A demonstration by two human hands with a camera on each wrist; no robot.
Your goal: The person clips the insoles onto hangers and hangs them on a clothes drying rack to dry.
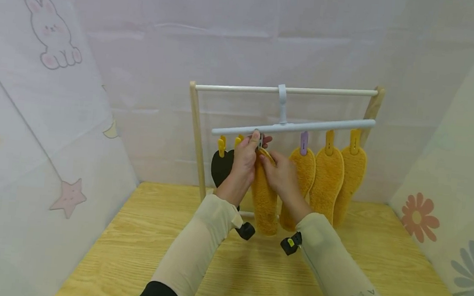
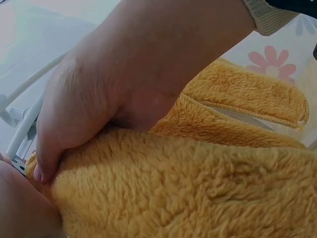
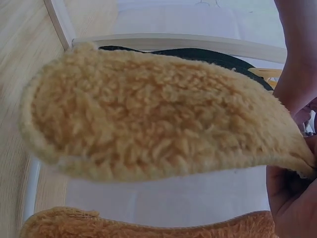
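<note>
Both hands meet at the top end of one fuzzy yellow insole (image 1: 264,197), right under the white hanger bar (image 1: 294,125). Left hand (image 1: 245,160) is raised w/ thumb and fingers pinching a grey clip (image 1: 259,138) on the bar; can't tell if the clip's mouth is spread or biting. Right hand (image 1: 282,173) has fingers curled round the insole's top edge, just right of the left hand, the two touching. In the left wrist view the right hand's thumb presses into the yellow pile near the edge. Insole hangs down from the hands, lower end near the wood tabletop (image 1: 251,271), fuzzy side facing the camera.

Further out: 3 more yellow insoles hang to the right, 1st (image 1: 302,172) on a purple clip (image 1: 303,143), next (image 1: 327,179) and last (image 1: 350,176) on yellow clips. Left of the hands a black insole (image 1: 221,166) hangs from a yellow clip (image 1: 221,145), w/ another yellow clip (image 1: 238,141) beside it. Hanger bar hooks over the top rail of a small wooden rack (image 1: 196,135) at the far side of the tabletop. Both forearms wear beige sleeves. Pale printed walls around: bunny and star left, flowers right.
</note>
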